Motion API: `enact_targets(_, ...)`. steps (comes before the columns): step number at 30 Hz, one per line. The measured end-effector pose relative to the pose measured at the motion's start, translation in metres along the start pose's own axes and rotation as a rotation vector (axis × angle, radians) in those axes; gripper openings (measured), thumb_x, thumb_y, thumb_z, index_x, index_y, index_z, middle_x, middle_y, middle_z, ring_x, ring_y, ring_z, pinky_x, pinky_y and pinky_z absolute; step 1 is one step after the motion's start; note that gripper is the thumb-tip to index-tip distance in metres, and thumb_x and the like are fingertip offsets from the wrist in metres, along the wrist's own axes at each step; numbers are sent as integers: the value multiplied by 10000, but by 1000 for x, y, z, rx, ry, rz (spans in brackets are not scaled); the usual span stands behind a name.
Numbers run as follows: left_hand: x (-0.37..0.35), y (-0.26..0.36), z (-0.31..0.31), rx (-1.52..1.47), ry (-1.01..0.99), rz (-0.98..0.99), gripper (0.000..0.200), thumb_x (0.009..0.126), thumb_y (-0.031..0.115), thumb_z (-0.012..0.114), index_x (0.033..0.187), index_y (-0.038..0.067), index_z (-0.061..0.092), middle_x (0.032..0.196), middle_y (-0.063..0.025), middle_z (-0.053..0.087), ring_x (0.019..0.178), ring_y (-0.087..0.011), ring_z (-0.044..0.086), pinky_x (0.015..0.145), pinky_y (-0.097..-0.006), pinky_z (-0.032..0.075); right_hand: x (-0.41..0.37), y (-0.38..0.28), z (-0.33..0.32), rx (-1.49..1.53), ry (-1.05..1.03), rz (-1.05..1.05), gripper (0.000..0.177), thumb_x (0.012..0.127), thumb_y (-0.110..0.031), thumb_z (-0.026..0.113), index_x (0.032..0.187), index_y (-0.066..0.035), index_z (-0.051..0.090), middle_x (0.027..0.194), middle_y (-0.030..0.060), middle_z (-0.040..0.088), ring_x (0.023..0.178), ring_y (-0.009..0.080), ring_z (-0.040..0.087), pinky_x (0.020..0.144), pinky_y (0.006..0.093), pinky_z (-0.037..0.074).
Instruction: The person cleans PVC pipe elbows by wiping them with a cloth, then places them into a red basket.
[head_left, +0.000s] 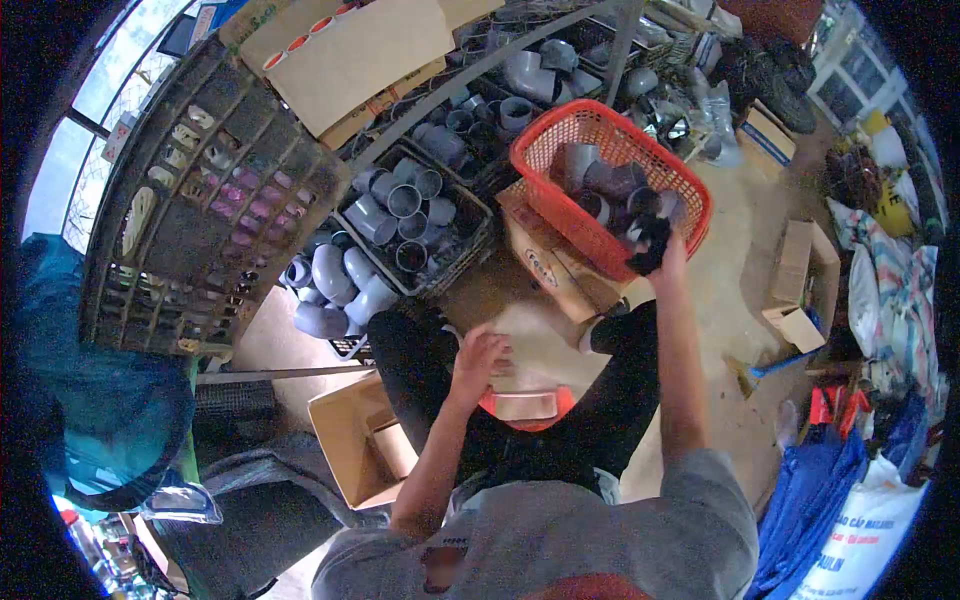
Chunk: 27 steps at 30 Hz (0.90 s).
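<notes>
I have the right hand (668, 240) at the near right side of the red basket (568, 222), its fingers about a dark bundle (648, 245); from my end I can't tell whether they grip it or what it is. The left hand (482, 362) is empty, fingers loosely bent above the lap, well apart from the basket. Grey pipe fittings (612, 180) lie inside the basket, which sits tilted against a cardboard box (548, 265); I judge the box props it up so its contents face the seated person. Just left, a black crate (452, 262) full of similar fittings (405, 202) stands within easy reach, probably for that reason, and more grey elbows (340, 275) are heaped nearer and further left. A big grimy crate (215, 270) leans at the left with purple pieces (260, 205) showing through its grid. Beneath it all I see a pale, stained floor (725, 325), bare in patches to the right, where an open carton (792, 265) lies. The room looks like a crowded store: blue sheeting (812, 490) and a printed white sack (875, 525) at the near right, bright window panes (110, 95) at the far left.
</notes>
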<state>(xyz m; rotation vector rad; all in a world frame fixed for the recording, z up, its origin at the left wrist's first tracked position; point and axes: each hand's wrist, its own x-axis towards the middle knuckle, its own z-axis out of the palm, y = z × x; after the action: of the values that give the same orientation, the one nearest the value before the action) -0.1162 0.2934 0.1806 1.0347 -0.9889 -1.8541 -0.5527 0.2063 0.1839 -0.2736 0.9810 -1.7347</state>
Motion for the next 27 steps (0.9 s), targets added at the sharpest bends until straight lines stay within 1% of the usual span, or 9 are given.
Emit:
enact_targets(5,11,17,13,-25,34,-139,533,971,170,647,1443,103,409,1269,-117,617,1096,-242,636,844,-369,576,-145,42,132,-37,269,253,346,1033,-378,429,1103,-86,601,935,73,663,775,212,621,728,375,522)
enact_targets(9,15,28,45,-17,112,-190,563,966,156,647,1469,98,400,1295,-101,608,1132,-224,617,891,-360,545,-181,147,106,-694,-308,-93,459,1068,-327,401,1386,-16,513,1189,84,627,1123,235,576,1008,352,420)
enact_targets(10,23,12,44,214,118,75,548,955,147,659,1450,87,432,1285,-94,614,1140,-213,611,896,-360,536,-199,133,125,-900,-417,16,498,1069,-296,424,1463,8,431,1353,107,562,1257,221,507,1071,350,391)
enact_targets(11,31,-3,36,449,117,338,534,943,137,671,1431,77,464,1274,-88,619,1149,-202,606,901,-359,526,-202,140,123,-892,-432,29,498,1069,-296,424,1463,8,431,1353,107,562,1257,221,507,1071,350,391)
enact_targets(15,50,-45,6,94,236,21,415,925,122,702,1303,20,563,1122,-65,651,1004,-122,606,846,-284,512,-184,167,95,-632,-211,-208,378,1044,-234,519,1363,-33,542,1271,102,603,1199,207,572,988,327,468)
enact_targets(19,68,-33,26,137,516,145,381,939,118,685,1281,2,562,1059,-64,663,892,-142,639,795,-277,530,-159,156,84,-671,-47,-54,437,1055,-374,474,1373,-78,514,1321,90,581,1234,210,548,940,355,482)
enact_targets(21,68,19,57,214,458,79,514,904,166,725,1358,26,530,1202,-96,642,1052,-203,633,916,-311,512,-156,154,98,-124,9,333,555,1044,-522,391,1385,-99,505,1321,75,588,1219,228,567,956,397,481)
enact_targets(23,70,54,72,688,-215,190,678,844,224,775,1430,52,481,1376,-129,565,1254,-241,547,1054,-340,438,-154,154,109,-80,88,410,622,1035,-568,336,1406,-90,482,1343,122,593,1218,254,568,1035,352,434)
enact_targets(27,106,75,44,830,-319,290,727,825,251,772,1459,87,458,1472,-150,493,1372,-265,463,1134,-380,367,-141,165,76,315,123,427,623,1018,-572,339,1460,-143,433,1413,171,530,1231,376,560,1067,541,429)
